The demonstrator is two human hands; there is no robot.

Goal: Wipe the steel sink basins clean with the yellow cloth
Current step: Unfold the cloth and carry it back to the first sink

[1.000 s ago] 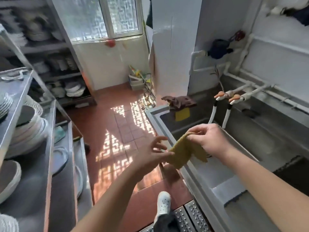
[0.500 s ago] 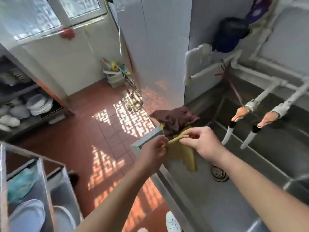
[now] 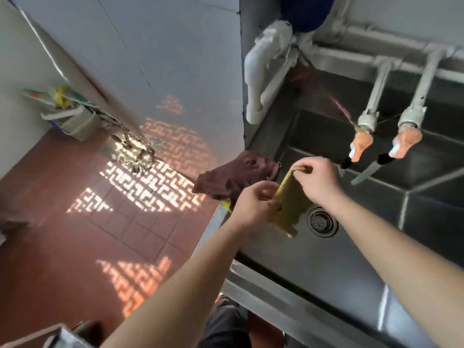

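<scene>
both hands pinch the yellow cloth [image 3: 288, 204] above the near steel basin [image 3: 288, 257], left hand [image 3: 253, 204] low, right hand [image 3: 317, 179] at the top fold; best folded flat into a pad before wiping toward the drain [image 3: 322, 221].

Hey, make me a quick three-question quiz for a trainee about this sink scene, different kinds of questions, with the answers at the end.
1. True or false: the yellow cloth lies flat on the basin floor.
2. Which hand pinches the cloth's top edge? A) left hand B) right hand
3. Fill in: the brown rag sits on the sink's far ______ corner.

Key: 1 false, it hangs from both hands above the drain; 2 B; 3 left.
</scene>
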